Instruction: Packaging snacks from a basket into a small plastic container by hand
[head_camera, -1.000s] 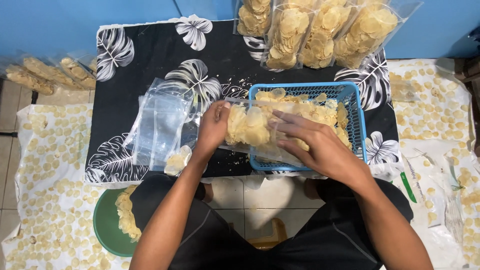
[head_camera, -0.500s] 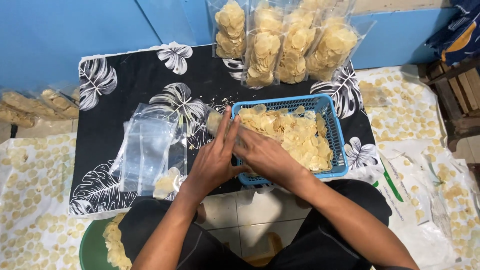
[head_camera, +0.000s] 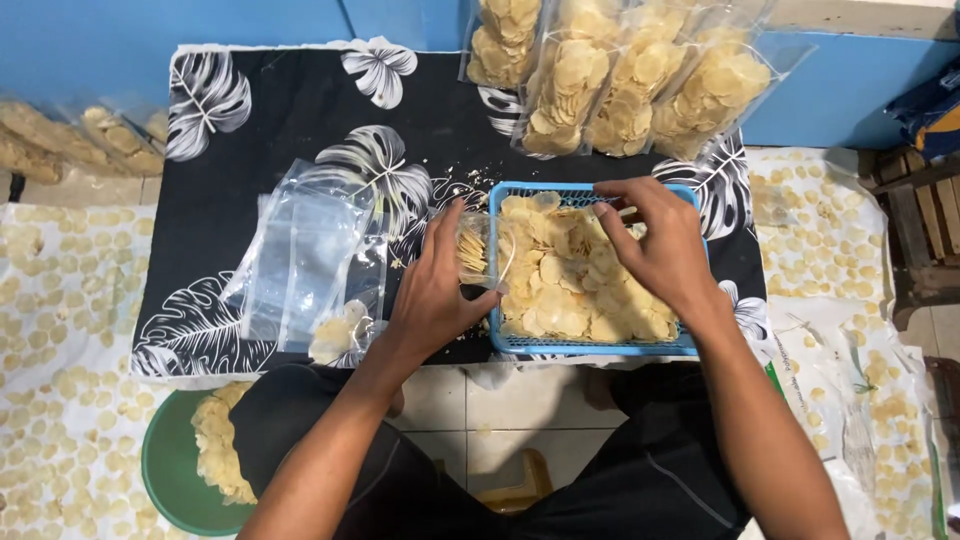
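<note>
Head view of a seated person packing round, pale yellow crackers at a low table (head_camera: 300, 110) covered in a black cloth with white leaf prints. The left hand (head_camera: 432, 290) is closed around a small clear bag (head_camera: 476, 250), thumb on one side and fingers curled on the other, holding it at the left rim of the blue basket (head_camera: 590, 345); a short stack of crackers already stands on edge inside this bag. The right hand (head_camera: 655, 245) hovers over the loose crackers (head_camera: 565, 280) heaped in the basket, its fingers bent and slightly spread, the tips close to the heap; whether they pinch any crackers cannot be told. Four filled bags (head_camera: 610, 80) lean against the blue wall at the far edge of the table. A pile of empty clear bags (head_camera: 300, 255) lies to the left of the left hand. Judged from this, packing is partly done: several bags are full, one is barely begun, and the basket remains well stocked. A green bowl (head_camera: 170, 470) of crackers sits on the floor.
</note>
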